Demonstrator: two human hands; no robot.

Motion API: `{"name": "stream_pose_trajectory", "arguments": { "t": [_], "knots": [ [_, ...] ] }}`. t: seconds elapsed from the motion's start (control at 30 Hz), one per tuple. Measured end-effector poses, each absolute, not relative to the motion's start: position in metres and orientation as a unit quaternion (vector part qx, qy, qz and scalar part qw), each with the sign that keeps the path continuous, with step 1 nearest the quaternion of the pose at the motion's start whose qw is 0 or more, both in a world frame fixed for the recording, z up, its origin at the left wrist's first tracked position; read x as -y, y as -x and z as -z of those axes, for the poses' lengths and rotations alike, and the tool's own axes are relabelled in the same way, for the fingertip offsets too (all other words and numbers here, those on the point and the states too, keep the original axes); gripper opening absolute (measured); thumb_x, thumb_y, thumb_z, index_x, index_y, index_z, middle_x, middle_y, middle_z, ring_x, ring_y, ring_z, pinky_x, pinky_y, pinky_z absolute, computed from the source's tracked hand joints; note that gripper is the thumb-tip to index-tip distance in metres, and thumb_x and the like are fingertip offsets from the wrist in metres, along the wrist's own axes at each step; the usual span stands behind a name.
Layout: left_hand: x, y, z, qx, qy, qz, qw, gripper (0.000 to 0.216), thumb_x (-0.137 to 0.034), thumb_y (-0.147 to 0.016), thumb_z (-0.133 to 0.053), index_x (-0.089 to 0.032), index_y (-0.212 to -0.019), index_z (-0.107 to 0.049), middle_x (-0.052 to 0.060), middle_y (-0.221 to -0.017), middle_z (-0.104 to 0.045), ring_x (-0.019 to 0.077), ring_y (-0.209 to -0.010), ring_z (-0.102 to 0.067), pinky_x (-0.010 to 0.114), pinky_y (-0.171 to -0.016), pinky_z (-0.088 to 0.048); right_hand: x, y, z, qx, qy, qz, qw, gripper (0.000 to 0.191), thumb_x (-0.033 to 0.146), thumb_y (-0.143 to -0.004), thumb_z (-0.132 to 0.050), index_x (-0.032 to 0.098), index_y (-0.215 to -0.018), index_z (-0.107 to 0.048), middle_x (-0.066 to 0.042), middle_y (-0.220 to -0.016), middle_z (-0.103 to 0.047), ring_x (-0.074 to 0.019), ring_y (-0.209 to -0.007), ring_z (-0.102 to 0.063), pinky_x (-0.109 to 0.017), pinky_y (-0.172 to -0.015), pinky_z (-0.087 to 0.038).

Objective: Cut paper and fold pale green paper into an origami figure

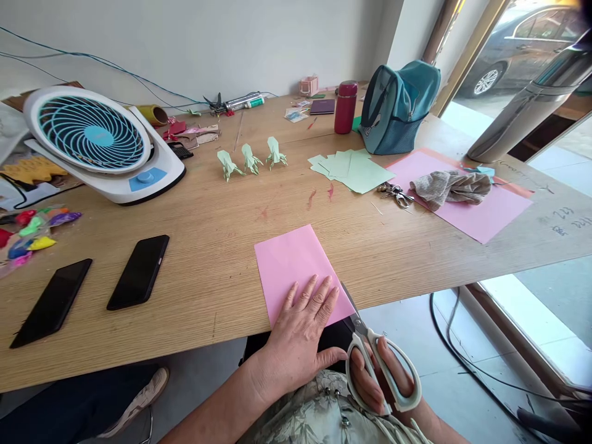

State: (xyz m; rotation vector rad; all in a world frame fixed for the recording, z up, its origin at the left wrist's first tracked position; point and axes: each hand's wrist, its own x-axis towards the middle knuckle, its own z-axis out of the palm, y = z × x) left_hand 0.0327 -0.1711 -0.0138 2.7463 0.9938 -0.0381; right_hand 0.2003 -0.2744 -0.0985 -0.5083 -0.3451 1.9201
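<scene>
My left hand (303, 336) lies flat on a sheet of pink paper (293, 253), fingers stretched towards its middle and thumb out to the right. The sheet rests on the wooden table at the front edge, its near right corner reaching past the edge. My right hand (370, 376) has its fingers through the white handles of a pair of scissors (363, 330). The scissor blades point up and away along the right side of the sheet, partly hidden by it. I cannot tell whether the blades touch the paper.
Two black phones (139, 271) and a white fan (152, 176) are on the left. Three folded green paper figures (251, 159) stand behind. Green sheets (361, 171), keys (395, 194), a grey cloth (451, 188), a red bottle (345, 110) and a teal bag (395, 132) lie right. A person's foot (143, 401) shows below the table.
</scene>
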Motion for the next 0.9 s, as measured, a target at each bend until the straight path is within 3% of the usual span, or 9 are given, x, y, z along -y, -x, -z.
{"name": "stream_pose_trajectory", "arguments": {
  "t": [0.17, 0.3, 0.43, 0.73, 0.9],
  "knots": [
    [0.164, -0.031, -0.002, -0.318, -0.933, -0.001, 0.166, 0.089, -0.074, -0.088, -0.035, -0.016, -0.154, -0.025, 0.011, -0.161, -0.027, 0.0328, -0.148, -0.022, 0.054, -0.119, -0.022, 0.283, -0.201, 0.103, 0.158, 0.202, -0.813, 0.523, 0.055, 0.067, -0.092, -0.040, 0.020, -0.086, -0.068, 0.005, -0.042, -0.042, -0.0074, -0.030, -0.030, -0.017, -0.034, -0.028],
    [0.143, -0.039, -0.004, -0.361, -0.915, -0.062, 0.168, 0.076, -0.066, -0.095, -0.031, -0.012, -0.148, -0.037, 0.016, -0.152, -0.043, 0.0285, -0.138, -0.041, 0.046, -0.113, -0.035, 0.288, -0.201, 0.104, 0.162, 0.223, -0.804, 0.527, 0.056, 0.068, -0.092, -0.037, 0.021, -0.084, -0.065, 0.005, -0.043, -0.041, -0.0079, -0.031, -0.028, -0.019, -0.035, -0.028],
    [0.126, -0.049, 0.018, -0.405, -0.908, -0.082, 0.071, 0.077, -0.062, -0.097, -0.027, -0.009, -0.154, -0.025, 0.018, -0.161, -0.025, 0.0316, -0.150, -0.018, 0.050, -0.119, -0.024, 0.290, -0.202, 0.103, 0.160, 0.265, -0.798, 0.517, 0.056, 0.066, -0.095, -0.032, 0.021, -0.084, -0.062, 0.004, -0.045, -0.042, -0.0083, -0.033, -0.029, -0.019, -0.037, -0.031],
    [0.124, -0.051, 0.032, -0.403, -0.914, -0.037, 0.028, 0.078, -0.062, -0.098, -0.018, -0.008, -0.155, -0.021, 0.015, -0.162, -0.020, 0.0290, -0.151, -0.014, 0.049, -0.121, -0.018, 0.275, -0.203, 0.098, 0.179, 0.198, -0.819, 0.507, 0.056, 0.069, -0.092, -0.037, 0.021, -0.088, -0.066, 0.004, -0.047, -0.046, -0.0086, -0.035, -0.037, -0.018, -0.038, -0.032],
    [0.129, -0.052, 0.030, -0.401, -0.915, -0.024, 0.029, 0.081, -0.064, -0.097, -0.016, -0.006, -0.155, -0.020, 0.015, -0.163, -0.016, 0.0290, -0.152, -0.013, 0.049, -0.121, -0.018, 0.284, -0.201, 0.097, 0.164, 0.204, -0.811, 0.523, 0.056, 0.064, -0.096, -0.035, 0.019, -0.089, -0.067, 0.004, -0.046, -0.044, -0.0070, -0.035, -0.033, -0.017, -0.040, -0.032]
  ]
}}
